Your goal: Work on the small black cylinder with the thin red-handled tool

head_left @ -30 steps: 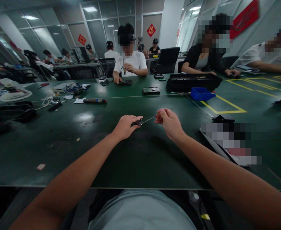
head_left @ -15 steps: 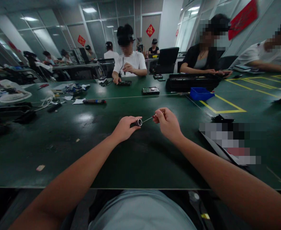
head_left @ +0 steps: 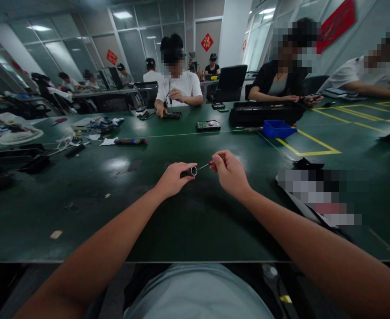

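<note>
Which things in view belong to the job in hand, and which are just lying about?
Job in hand:
dark tube, in the left hand
thin-shafted tool, in the right hand, shaft pointing at the tube's ringed end

Apparently lying about, untouched by these hands:
blue bin
hard-drive-like device
long black housing

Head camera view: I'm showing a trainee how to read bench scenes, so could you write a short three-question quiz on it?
1. Which hand holds the dark tube: a) left, b) right?
2. True or false: in the picture, the blue bin lies to the left of the tube.
3. What does the right hand hold, pointing at the tube's open end?

Key:
1. a, the left hand.
2. False; it lies to the right.
3. A thin rod.
</note>
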